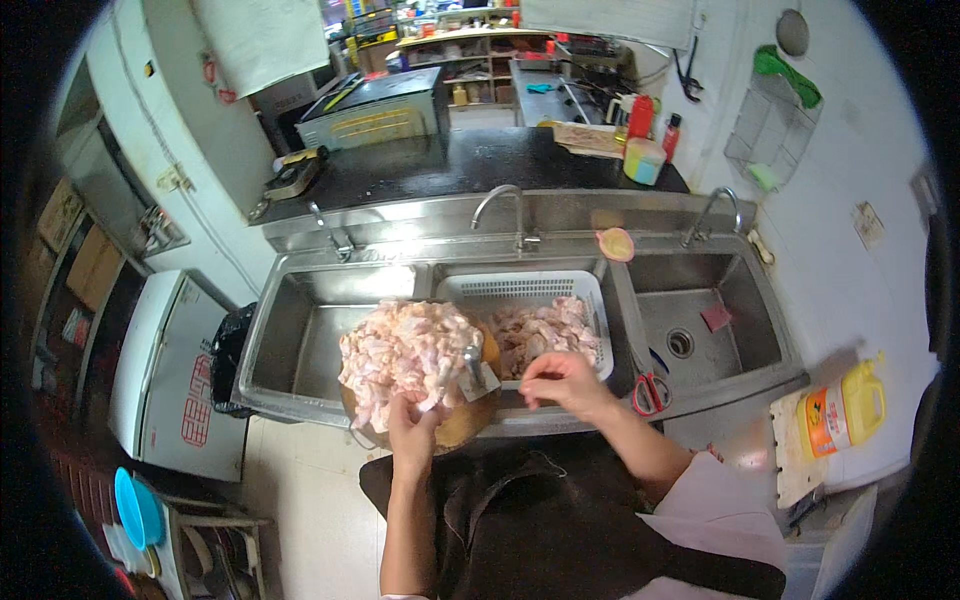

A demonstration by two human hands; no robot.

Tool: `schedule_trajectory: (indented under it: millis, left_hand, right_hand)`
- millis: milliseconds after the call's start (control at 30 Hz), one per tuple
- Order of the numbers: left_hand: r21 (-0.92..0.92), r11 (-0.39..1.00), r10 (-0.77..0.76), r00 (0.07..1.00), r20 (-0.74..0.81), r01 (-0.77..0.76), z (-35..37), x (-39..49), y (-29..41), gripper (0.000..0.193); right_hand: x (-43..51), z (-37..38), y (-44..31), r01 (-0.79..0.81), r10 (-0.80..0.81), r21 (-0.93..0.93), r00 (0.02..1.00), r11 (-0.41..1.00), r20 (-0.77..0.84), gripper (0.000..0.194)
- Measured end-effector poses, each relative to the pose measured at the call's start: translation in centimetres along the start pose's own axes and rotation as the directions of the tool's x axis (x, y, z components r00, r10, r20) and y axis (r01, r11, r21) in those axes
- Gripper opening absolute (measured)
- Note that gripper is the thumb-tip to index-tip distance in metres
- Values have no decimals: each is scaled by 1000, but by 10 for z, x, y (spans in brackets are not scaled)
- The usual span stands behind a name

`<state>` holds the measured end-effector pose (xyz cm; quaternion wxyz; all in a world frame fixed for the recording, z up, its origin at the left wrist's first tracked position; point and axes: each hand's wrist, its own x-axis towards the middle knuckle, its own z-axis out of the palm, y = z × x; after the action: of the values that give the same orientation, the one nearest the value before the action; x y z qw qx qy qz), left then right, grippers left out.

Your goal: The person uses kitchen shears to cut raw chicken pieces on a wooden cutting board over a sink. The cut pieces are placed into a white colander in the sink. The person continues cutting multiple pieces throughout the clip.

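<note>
A tall heap of raw chicken pieces (405,349) covers most of a round wooden chopping board (469,431) set over the sink's front edge. At the heap's near side, my left hand (412,431) pinches a chicken piece (433,397). A cleaver (478,381) lies on the board's right side, its handle against the meat. My right hand (566,384) hovers at the near edge of a white plastic basket (517,281), fingers loosely curled and nothing visible in them. More chicken pieces (551,330) lie inside that basket, which sits in the middle sink basin.
Red-handled scissors (651,394) rest on the divider beside the right basin (679,285). A pink-rimmed strainer (616,244) sits behind it. Faucets (499,202) rise along the back. A yellow jug (840,409) stands at right, a black bag (232,360) at left.
</note>
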<state>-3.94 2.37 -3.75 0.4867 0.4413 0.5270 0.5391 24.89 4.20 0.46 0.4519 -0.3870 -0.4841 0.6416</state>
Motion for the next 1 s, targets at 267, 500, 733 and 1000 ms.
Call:
schedule_trajectory:
  millis: [267,500,733,1000]
  left_hand:
    - [700,629,390,916,93,-339,-1,13,-40,39]
    - [681,648,393,916,84,-341,15,15,-32,22]
    - [569,761,352,935,39,-311,14,14,-28,19]
    - [571,752,394,919,11,-329,12,-4,-18,17]
  right_hand:
    - [-172,-161,-51,-142,-754,-935,558,324,-346,11]
    - [-293,-190,60,-758,-66,-652,649,34,-758,31]
    - [-320,-265,77,-617,-371,-777,696,128,-614,30]
    - [-275,-233,93,-465,-93,-884,879,56,-468,29]
